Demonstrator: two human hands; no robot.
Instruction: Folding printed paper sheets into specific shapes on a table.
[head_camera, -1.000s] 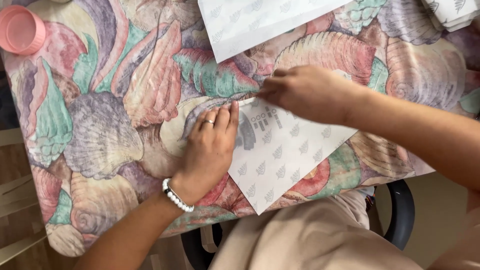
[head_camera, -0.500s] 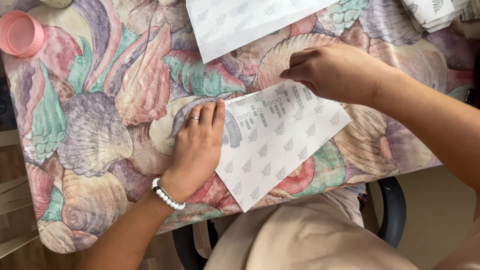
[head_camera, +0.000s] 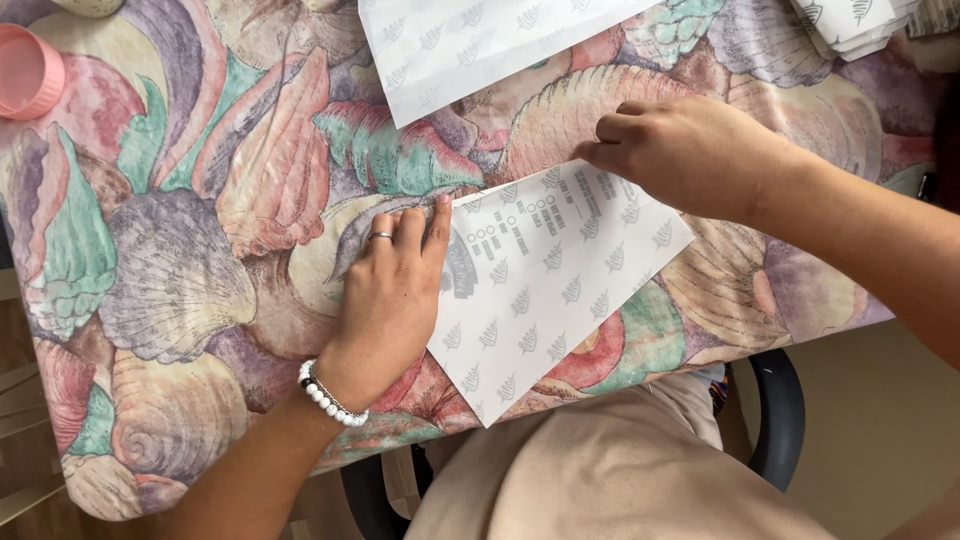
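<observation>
Paper sheet (head_camera: 560, 290), long axis diagonal: left hand (head_camera: 390, 300) flat on its left edge, right hand (head_camera: 690, 150) pinching its top edge.

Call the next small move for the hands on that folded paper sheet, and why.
Probably slide the right hand along the top fold to crease it. The left hand lies flat, pinning the patterned white sheet at its left edge on the shell-print tablecloth, while the right fingertips press the upper edge, so the sheet looks held steady for creasing.
</observation>
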